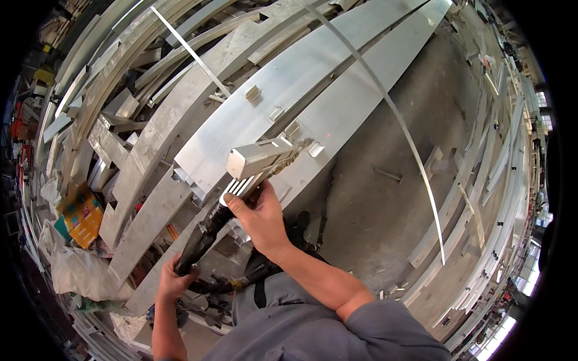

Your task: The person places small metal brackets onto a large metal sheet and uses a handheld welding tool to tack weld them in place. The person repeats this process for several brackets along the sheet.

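My right hand (263, 218) is closed around the lower part of a silver, box-bodied hand tool (260, 157) that looks like a laser welding gun. A thick black taped cable (208, 236) runs down from the tool, and my left hand (173, 278) is wrapped around its lower part. The tool's far end is over a long silver metal panel (355, 108); whether it touches cannot be made out. Alongside, to the left, lies a second wide metal panel (265, 96). Small rectangular metal pieces (316, 150) sit on the panels near the tool's tip.
Metal beams and offcuts (144, 132) are heaped at the left. A yellow-orange bag (84, 216) lies by crumpled plastic (78, 274). A thin metal strip (400, 123) crosses the panels and the concrete floor (373, 198). Long profiles (481, 204) lie along the right.
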`<act>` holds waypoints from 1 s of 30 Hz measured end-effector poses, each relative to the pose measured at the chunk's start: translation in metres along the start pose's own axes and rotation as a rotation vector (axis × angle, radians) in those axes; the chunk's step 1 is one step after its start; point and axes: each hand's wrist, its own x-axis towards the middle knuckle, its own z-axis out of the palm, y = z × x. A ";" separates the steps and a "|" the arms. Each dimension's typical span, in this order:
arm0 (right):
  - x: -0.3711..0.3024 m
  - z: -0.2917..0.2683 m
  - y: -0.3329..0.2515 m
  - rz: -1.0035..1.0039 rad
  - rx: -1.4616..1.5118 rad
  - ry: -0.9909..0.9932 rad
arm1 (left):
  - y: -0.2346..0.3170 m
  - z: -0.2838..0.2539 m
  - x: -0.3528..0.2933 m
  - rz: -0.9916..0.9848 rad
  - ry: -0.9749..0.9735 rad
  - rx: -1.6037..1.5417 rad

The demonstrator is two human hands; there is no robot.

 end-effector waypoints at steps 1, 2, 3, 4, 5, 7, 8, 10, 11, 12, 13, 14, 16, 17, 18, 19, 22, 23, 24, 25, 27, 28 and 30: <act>-0.005 0.004 -0.018 -0.026 0.036 -0.012 | -0.001 0.005 -0.003 0.038 0.011 -0.001; -0.008 0.001 -0.032 -0.053 0.067 -0.027 | 0.000 0.015 -0.005 0.093 0.008 -0.005; -0.010 -0.003 -0.038 -0.121 -0.006 -0.037 | 0.017 0.027 -0.011 0.138 -0.005 0.062; -0.011 -0.011 -0.050 -0.151 -0.083 -0.024 | 0.030 0.044 -0.011 0.259 -0.013 0.037; -0.014 -0.019 -0.066 -0.182 -0.154 -0.017 | 0.042 0.060 -0.013 0.380 -0.011 0.017; -0.021 -0.033 -0.098 -0.143 0.023 0.132 | 0.070 0.082 -0.014 0.444 -0.212 0.030; -0.021 -0.042 -0.119 -0.166 -0.023 0.219 | 0.080 0.093 -0.010 0.551 -0.316 -0.023; -0.024 -0.070 -0.151 -0.243 -0.063 0.311 | 0.090 0.117 0.017 0.647 -0.533 -0.133; -0.030 -0.088 -0.162 -0.290 -0.051 0.323 | 0.092 0.132 0.033 0.623 -0.654 -0.183; -0.035 -0.100 -0.175 -0.305 -0.076 0.362 | 0.089 0.155 0.049 0.540 -0.507 -0.157; -0.040 -0.116 -0.185 -0.324 -0.070 0.381 | 0.085 0.179 0.071 0.658 -0.203 0.189; -0.044 -0.128 -0.195 -0.352 -0.057 0.400 | 0.085 0.200 0.091 0.695 0.026 0.326; -0.056 -0.154 -0.216 -0.401 -0.039 0.447 | 0.088 0.235 0.120 0.703 0.267 0.540; -0.062 -0.168 -0.225 -0.420 -0.032 0.469 | 0.087 0.242 0.134 0.677 0.283 0.628; -0.068 -0.183 -0.236 -0.437 -0.021 0.491 | 0.086 0.250 0.146 0.650 0.300 0.718; -0.074 -0.199 -0.247 -0.454 -0.007 0.496 | 0.081 0.259 0.154 0.693 0.309 0.736; -0.090 -0.262 -0.272 -0.509 0.088 0.475 | 0.063 0.269 0.157 0.768 0.351 0.796; -0.095 -0.282 -0.279 -0.510 0.098 0.468 | 0.064 0.272 0.155 0.760 0.367 0.795; -0.099 -0.301 -0.286 -0.511 0.106 0.465 | 0.074 0.281 0.145 0.787 0.394 0.695; -0.102 -0.320 -0.293 -0.522 0.108 0.467 | 0.094 0.289 0.130 0.821 0.410 0.587; -0.107 -0.351 -0.302 -0.521 0.136 0.477 | 0.151 0.313 0.104 0.973 0.316 0.473; -0.107 -0.362 -0.304 -0.517 0.147 0.476 | 0.194 0.339 0.089 1.084 0.231 0.458; -0.105 -0.377 -0.315 -0.507 0.131 0.493 | 0.277 0.393 0.065 1.340 0.058 0.435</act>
